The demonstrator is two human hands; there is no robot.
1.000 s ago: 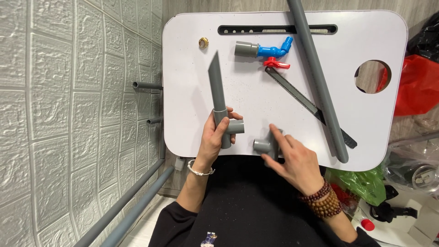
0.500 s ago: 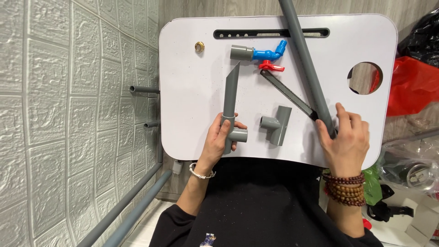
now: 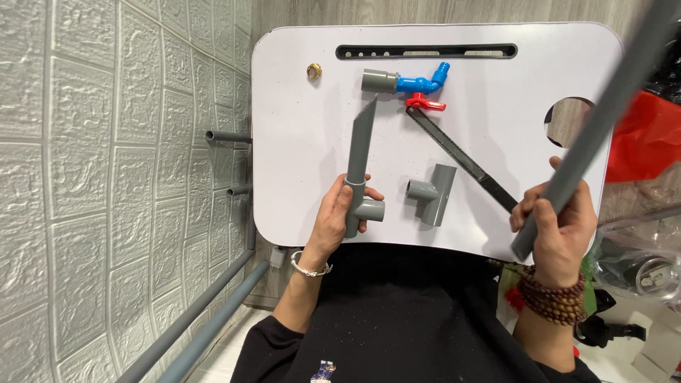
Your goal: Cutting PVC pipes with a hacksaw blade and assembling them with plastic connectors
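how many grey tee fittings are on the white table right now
2: one tee fitting with a short cut pipe in it, gripped by the left hand; a loose tee fitting lying right of it.

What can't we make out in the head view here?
- Long pipe: top end cut off by the upper right edge; grip section hidden in the right hand.
- Tee on short pipe: back covered by the left hand.
- Black rod: lower end hidden behind the right hand.
- Brass fitting: too small to tell its type.
- Table: right edge hidden by the long pipe.
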